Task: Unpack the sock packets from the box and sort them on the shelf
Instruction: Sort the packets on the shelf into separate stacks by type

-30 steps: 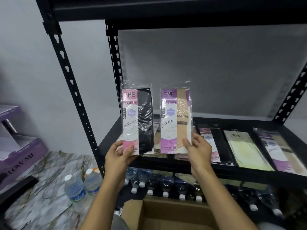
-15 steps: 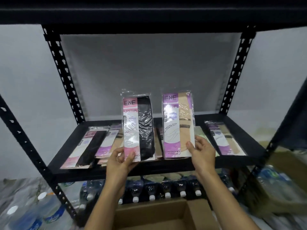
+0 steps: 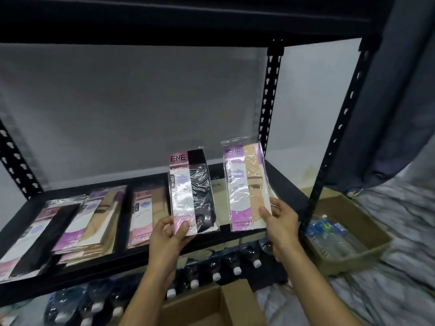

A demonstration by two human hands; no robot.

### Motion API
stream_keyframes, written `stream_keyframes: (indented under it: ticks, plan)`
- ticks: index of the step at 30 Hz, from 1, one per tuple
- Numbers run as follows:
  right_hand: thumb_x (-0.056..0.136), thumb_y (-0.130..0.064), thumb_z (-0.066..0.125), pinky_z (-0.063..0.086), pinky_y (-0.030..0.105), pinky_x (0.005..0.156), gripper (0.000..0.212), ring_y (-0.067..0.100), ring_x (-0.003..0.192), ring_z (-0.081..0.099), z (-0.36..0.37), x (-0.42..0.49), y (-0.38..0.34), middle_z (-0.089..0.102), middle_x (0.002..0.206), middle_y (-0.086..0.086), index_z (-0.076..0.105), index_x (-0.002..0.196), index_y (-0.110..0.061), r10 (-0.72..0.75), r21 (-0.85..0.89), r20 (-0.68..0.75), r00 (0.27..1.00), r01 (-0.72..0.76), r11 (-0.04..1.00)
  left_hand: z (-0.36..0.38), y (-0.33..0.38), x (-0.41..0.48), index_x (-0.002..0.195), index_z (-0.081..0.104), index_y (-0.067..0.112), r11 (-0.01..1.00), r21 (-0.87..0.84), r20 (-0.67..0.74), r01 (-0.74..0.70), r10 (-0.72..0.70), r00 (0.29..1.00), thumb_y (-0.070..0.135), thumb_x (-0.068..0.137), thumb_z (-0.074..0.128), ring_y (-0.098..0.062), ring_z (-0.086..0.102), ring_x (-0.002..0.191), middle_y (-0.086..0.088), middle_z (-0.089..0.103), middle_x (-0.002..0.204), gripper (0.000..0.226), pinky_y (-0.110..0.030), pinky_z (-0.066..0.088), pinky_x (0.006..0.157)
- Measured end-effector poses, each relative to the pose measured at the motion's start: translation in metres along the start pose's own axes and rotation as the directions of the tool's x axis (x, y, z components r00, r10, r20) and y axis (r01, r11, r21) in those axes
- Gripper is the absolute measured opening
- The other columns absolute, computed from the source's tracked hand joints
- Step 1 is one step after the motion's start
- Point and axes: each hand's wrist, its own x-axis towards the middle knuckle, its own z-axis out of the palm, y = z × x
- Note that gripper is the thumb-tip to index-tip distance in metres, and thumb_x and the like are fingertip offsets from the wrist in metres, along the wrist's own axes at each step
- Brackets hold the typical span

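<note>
My left hand [image 3: 168,236] pinches the bottom of a pink-labelled packet of black socks [image 3: 193,191], held upright over the black shelf [image 3: 286,182]. My right hand [image 3: 280,220] grips the lower right edge of a purple-labelled packet of beige socks [image 3: 247,187], also upright. On the shelf lie sorted piles: a pink-and-black packet [image 3: 40,234] at far left, a stack of purple-and-beige packets [image 3: 94,220], and a pink-and-beige pile [image 3: 146,215]. Behind the held packets a pale packet [image 3: 217,187] peeks out. The open cardboard box [image 3: 211,307] sits below my arms.
Black perforated uprights [image 3: 268,102] frame the shelf, with a dark shelf [image 3: 188,20] above. Water bottles [image 3: 235,264] stand beneath the shelf. A cardboard tray of bottles [image 3: 336,234] lies on the marble floor at right, by a grey curtain [image 3: 395,114].
My view has swung to the right, so the shelf's right end and the tray of bottles now show. Both hands still hold their packets upright, now shifted toward the shelf's right part.
</note>
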Motion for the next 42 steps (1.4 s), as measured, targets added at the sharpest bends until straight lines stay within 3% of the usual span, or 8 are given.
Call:
stream_keyframes:
  ticks: [7,12,14,19,23,27,34,42]
  plan:
    - [0.084,-0.008,0.067,0.052,0.050,0.093,0.038,0.028,0.108,0.063,-0.012,0.047,0.026,0.065,0.117,0.011,0.057,0.121,-0.014,0.063,-0.096,-0.085,0.994,-0.071,0.993,0.018,-0.011,0.004,0.102,0.053,0.012,0.999,0.020,-0.012,0.029,-0.029,1.000,0.003,0.090,0.063,-0.024,0.066,0.098,-0.016,0.066,0.112,0.018,-0.030,0.056,0.076]
    - [0.085,-0.004,0.064,0.051,0.029,0.075,0.025,0.021,0.091,0.063,-0.009,0.083,0.022,0.066,0.108,0.009,0.062,0.111,-0.006,0.025,-0.223,-0.142,0.990,-0.057,0.973,0.012,-0.017,0.010,0.116,0.050,0.005,0.997,0.064,-0.054,0.053,-0.050,0.997,0.004,0.089,0.065,-0.027,0.066,0.104,-0.018,0.062,0.121,0.031,-0.031,0.058,0.078]
    - [0.085,-0.003,0.062,0.048,0.027,0.075,0.023,0.024,0.091,0.063,-0.006,0.097,0.019,0.068,0.106,0.009,0.064,0.107,-0.006,0.019,-0.287,-0.154,0.988,-0.063,0.956,0.009,-0.015,0.011,0.114,0.050,0.006,0.996,0.071,-0.059,0.051,-0.047,0.997,0.003,0.089,0.064,-0.025,0.067,0.100,-0.017,0.064,0.115,0.028,-0.029,0.059,0.075]
    - [0.085,-0.001,0.058,0.046,0.026,0.078,0.026,0.031,0.101,0.063,-0.009,0.120,0.027,0.067,0.110,0.018,0.065,0.109,0.002,0.052,-0.475,-0.161,0.986,-0.124,0.871,-0.001,-0.012,0.015,0.111,0.052,0.008,0.994,0.100,-0.071,0.048,-0.041,0.997,0.004,0.089,0.066,-0.024,0.070,0.095,-0.015,0.068,0.110,0.026,-0.028,0.058,0.075]
    - [0.085,0.000,0.054,0.045,0.027,0.070,0.022,0.033,0.092,0.062,-0.010,0.127,0.037,0.065,0.108,0.023,0.066,0.103,0.006,0.037,-0.629,-0.121,0.992,-0.105,0.770,-0.008,-0.009,0.016,0.111,0.052,0.008,0.994,0.101,-0.081,0.051,-0.043,0.996,0.004,0.089,0.066,-0.025,0.069,0.097,-0.014,0.069,0.109,0.027,-0.032,0.057,0.079]
    - [0.085,-0.003,0.054,0.047,0.036,0.089,0.027,0.040,0.109,0.051,-0.004,0.128,0.039,0.049,0.123,0.027,0.061,0.108,0.010,-0.021,-0.769,-0.100,0.995,-0.064,0.636,-0.008,-0.006,0.015,0.107,0.053,0.009,0.991,0.124,-0.083,0.046,-0.035,0.996,0.003,0.090,0.065,-0.025,0.069,0.097,-0.013,0.069,0.107,0.022,-0.033,0.057,0.080]
    - [0.086,-0.011,0.059,0.044,0.041,0.089,0.029,0.039,0.111,0.049,-0.005,0.122,0.036,0.054,0.119,0.024,0.061,0.111,0.002,-0.114,-0.905,-0.052,0.992,0.001,0.425,-0.007,-0.005,0.018,0.116,0.053,0.004,0.982,0.177,-0.110,0.068,-0.049,0.993,0.004,0.090,0.065,-0.024,0.069,0.095,-0.012,0.066,0.110,0.029,-0.028,0.057,0.074]
    - [0.088,-0.015,0.056,0.043,0.041,0.092,0.029,0.038,0.113,0.047,-0.010,0.121,0.043,0.053,0.121,0.022,0.060,0.113,0.001,-0.107,-0.905,-0.043,0.993,0.007,0.426,0.005,0.002,0.023,0.111,0.055,0.003,0.978,0.189,-0.119,0.092,-0.070,0.990,0.003,0.088,0.067,-0.027,0.070,0.094,-0.013,0.067,0.105,0.026,-0.029,0.059,0.073]
